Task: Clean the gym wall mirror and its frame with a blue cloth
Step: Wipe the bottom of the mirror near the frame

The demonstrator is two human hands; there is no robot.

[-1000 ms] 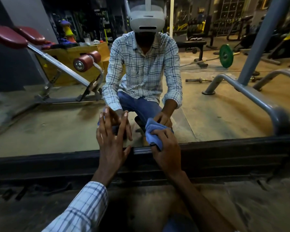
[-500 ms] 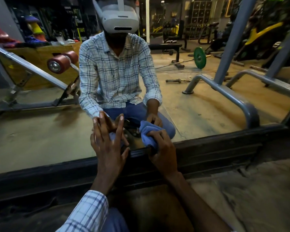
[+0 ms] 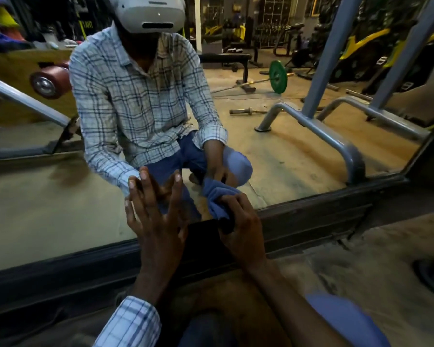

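Hands: two, left hand and right hand. Blue cloth: one. Mirror: one. Frame: one. Checked sleeve: one.

Reflected in glass: green weight plate, one; short bar on floor, one; flat bench, one; red roller pad, one; slanted grey posts, two; white headset, one.

- Yellow letters, reversed, on dark board seen in mirror, top left: approx. "TAHT", too blurred to confirm.
- No other legible txt.
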